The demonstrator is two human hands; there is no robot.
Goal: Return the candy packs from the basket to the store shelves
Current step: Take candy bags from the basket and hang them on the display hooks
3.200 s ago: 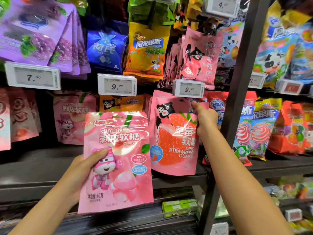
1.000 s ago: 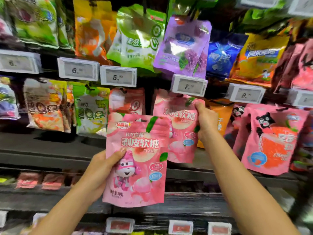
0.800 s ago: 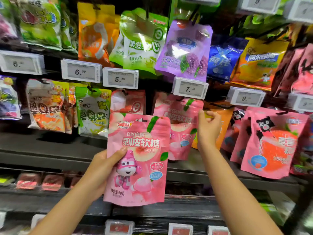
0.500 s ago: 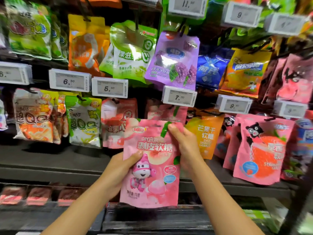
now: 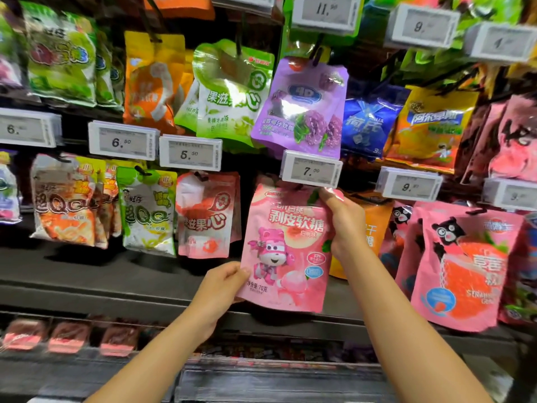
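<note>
Pink candy pack (image 5: 286,248), raised flat under price tag (image 5: 311,172) at 12 o'clock. Left hand (image 5: 222,289) grip: pinching lower corner at 7 o'clock, steadying. Right hand (image 5: 345,221) grip: clenched on top edge at 1 o'clock, likely guiding hang-hole toward hidden peg.

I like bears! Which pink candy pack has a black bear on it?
The pink strawberry pack hanging at the far right. The pink pack held in both hands shows a pink cartoon robot instead.
</note>
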